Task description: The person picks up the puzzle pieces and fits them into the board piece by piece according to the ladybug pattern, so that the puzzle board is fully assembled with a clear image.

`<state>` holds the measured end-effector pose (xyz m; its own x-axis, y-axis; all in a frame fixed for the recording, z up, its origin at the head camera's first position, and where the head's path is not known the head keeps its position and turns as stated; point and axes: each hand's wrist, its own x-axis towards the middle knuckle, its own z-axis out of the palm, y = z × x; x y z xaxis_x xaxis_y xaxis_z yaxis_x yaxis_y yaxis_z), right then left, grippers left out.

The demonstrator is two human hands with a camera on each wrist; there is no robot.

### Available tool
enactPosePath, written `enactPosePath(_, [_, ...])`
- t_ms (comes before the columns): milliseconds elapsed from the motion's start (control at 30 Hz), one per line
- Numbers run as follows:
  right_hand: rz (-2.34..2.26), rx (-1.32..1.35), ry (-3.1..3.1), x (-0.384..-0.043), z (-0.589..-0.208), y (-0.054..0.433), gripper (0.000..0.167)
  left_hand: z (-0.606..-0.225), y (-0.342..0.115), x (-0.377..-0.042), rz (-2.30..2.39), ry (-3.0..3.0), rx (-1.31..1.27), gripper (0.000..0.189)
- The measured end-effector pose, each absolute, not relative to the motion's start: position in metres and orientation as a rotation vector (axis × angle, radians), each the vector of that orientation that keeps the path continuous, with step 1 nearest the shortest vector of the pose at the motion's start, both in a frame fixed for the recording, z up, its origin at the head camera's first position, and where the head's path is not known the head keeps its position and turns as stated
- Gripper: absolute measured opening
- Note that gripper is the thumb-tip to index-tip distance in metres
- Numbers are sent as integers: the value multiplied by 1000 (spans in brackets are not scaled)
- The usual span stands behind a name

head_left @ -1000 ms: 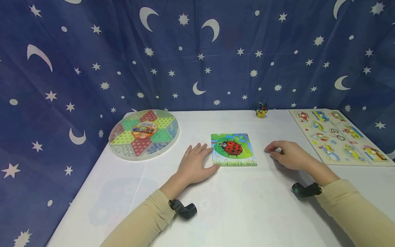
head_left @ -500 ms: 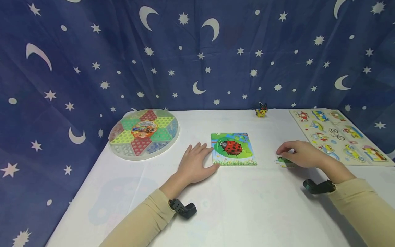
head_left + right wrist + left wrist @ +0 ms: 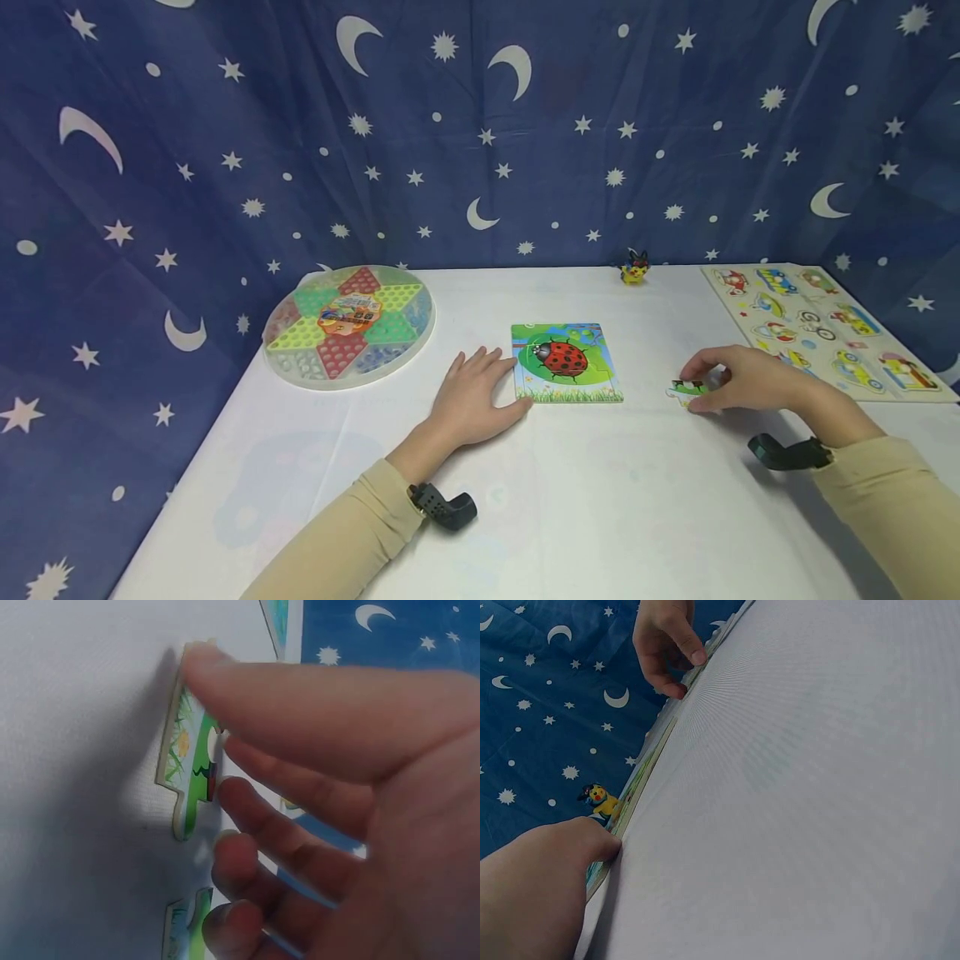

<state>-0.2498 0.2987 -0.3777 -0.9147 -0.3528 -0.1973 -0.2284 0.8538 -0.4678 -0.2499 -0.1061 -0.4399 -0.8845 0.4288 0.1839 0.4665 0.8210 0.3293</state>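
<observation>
The ladybug jigsaw puzzle (image 3: 566, 363) lies flat in the middle of the white table. My left hand (image 3: 471, 403) rests at its left side with fingers spread, thumb at the near left corner and index finger by the left edge. To the right of the puzzle, my right hand (image 3: 746, 382) pinches a loose puzzle piece (image 3: 684, 393) between thumb and fingers. In the right wrist view this puzzle piece (image 3: 184, 746) shows grass, green and a dark-red bit, with the thumb on one end. A second puzzle piece (image 3: 180, 930) lies beside it, partly behind the curled fingers.
A round Chinese checkers board (image 3: 348, 327) lies at the back left. At the back right is a wooden vehicle peg puzzle (image 3: 821, 325), close behind my right hand. A small yellow figurine (image 3: 634, 267) stands near the far edge, before a blue star-patterned curtain (image 3: 480, 133).
My right hand has moved right, away from the ladybug puzzle, and come down on a loose puzzle piece, which it now pinches. The left hand has stayed put.
</observation>
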Motion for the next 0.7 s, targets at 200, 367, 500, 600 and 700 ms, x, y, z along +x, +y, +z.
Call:
enactPosePath(200, [-661, -473, 2732, -248, -376, 298, 45, -440, -107, -249, -572, -2901, -712, 72])
enactPosePath(367, [-672, -456, 2736, -248, -378, 297, 43, -440, -107, -250, -566, -2899, -715, 72])
enactPosePath(500, [-689, -462, 2727, -248, -379, 297, 44, -441, -107, -251, -566, -2898, -710, 71])
enactPosePath(600, [-697, -466, 2716, -248, -380, 296, 46, -442, -106, -251, -569, -2902, -709, 71])
enactPosePath(700, [-698, -461, 2713, -249, -380, 293, 47, -441, -106, -251, -568, -2904, -709, 72])
